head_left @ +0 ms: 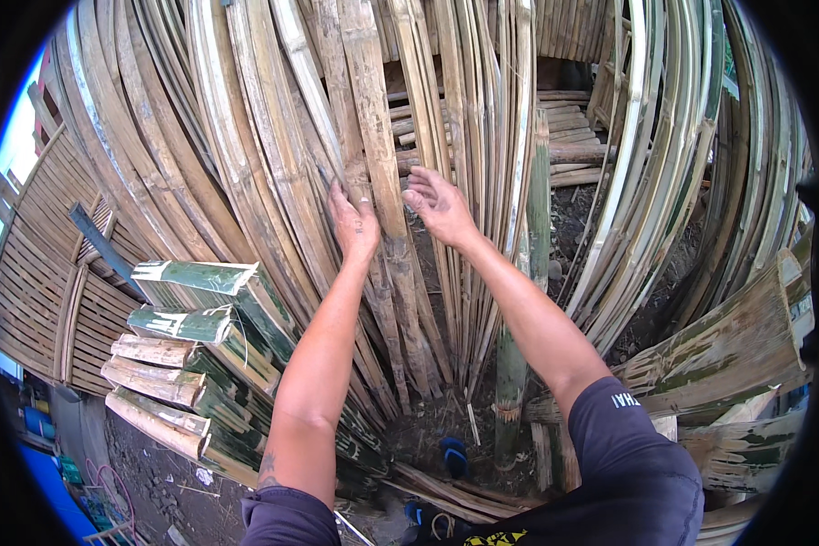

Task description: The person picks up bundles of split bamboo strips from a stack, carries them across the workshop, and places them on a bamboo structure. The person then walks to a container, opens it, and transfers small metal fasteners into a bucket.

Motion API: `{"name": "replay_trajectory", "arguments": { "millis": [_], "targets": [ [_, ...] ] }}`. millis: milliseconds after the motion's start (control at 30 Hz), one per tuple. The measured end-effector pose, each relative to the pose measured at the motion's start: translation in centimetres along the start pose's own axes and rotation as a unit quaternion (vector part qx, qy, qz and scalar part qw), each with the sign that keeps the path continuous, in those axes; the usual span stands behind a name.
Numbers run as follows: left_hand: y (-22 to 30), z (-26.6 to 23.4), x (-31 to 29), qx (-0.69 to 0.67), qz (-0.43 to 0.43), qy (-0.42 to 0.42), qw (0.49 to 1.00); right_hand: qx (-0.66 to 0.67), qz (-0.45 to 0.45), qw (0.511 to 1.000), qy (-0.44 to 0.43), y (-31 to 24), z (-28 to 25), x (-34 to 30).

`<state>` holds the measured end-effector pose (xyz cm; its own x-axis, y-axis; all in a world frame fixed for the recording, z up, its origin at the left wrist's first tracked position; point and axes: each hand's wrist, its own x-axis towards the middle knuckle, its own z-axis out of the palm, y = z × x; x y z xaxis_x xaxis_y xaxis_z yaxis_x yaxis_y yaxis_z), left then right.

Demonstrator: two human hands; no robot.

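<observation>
Fingers unclenched, left hand lies along bamboo strips, right hand beside an edge, room between them

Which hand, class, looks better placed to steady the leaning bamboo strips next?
Probably the left hand: it appears to rest against the bamboo strips, while the right hand is open, fingers loosely curled, gripping none.

Dirt flr w/ bamboo strips stood upright, sm. white scrap

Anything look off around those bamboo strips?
Only minor things: a small white scrap lies on the dirt at lower left, like stray litter; the bamboo strip beside the left hand has dark smudges.
</observation>
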<state>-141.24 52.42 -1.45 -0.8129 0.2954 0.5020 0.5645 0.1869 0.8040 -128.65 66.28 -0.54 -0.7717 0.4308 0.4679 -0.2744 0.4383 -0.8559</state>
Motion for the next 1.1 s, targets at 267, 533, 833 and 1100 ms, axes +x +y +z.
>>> {"name": "replay_trajectory", "arguments": {
  "millis": [267,533,833,1100],
  "targets": [
    [-2.2,0.7,-2.6,0.026,-0.038,-0.029,0.998,0.2,0.168,0.961,-0.091,5.1,6.0,2.2],
    [-3.6,-1.1,-2.4,0.018,-0.049,-0.113,0.992,0.232,0.297,0.909,-0.177,4.1,6.4,3.3],
    [-1.9,-2.5,-4.1,-0.186,-0.06,-0.248,0.949,0.272,0.237,0.921,-0.144,3.4,4.0,-0.4],
    [1.4,-6.3,-3.9,-0.094,0.089,-0.401,0.907,0.206,0.054,0.974,0.075,0.1,3.2,-9.2]
  ]
}}
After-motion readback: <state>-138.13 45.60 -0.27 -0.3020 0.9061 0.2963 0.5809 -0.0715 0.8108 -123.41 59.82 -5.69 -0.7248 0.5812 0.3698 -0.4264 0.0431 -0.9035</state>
